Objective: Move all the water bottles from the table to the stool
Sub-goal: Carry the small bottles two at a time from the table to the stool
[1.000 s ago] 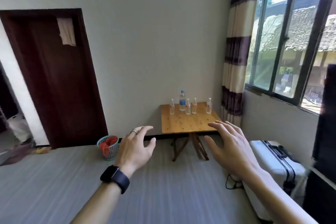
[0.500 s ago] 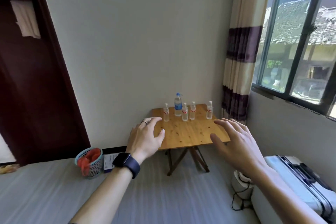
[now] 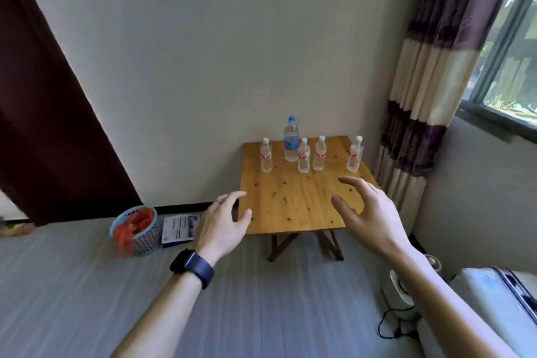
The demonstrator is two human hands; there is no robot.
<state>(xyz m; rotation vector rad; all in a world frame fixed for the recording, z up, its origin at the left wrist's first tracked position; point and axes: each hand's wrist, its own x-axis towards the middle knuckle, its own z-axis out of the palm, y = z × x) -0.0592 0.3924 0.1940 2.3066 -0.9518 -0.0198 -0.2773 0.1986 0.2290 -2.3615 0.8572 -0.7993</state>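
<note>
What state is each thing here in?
Left hand: open, holding nothing.
Right hand: open, holding nothing.
Tall clear plastic bottle with blue cap: upright, capped, on the square wooden table.
Four small clear plastic bottles with red labels: upright, capped, on the table.
Round blue mesh basket: upright, red contents inside.

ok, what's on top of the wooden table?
Five upright bottles stand near the far edge of the table: one tall blue-capped bottle and four small red-labelled bottles. The right hand and left hand cover parts of the near tabletop.
</note>
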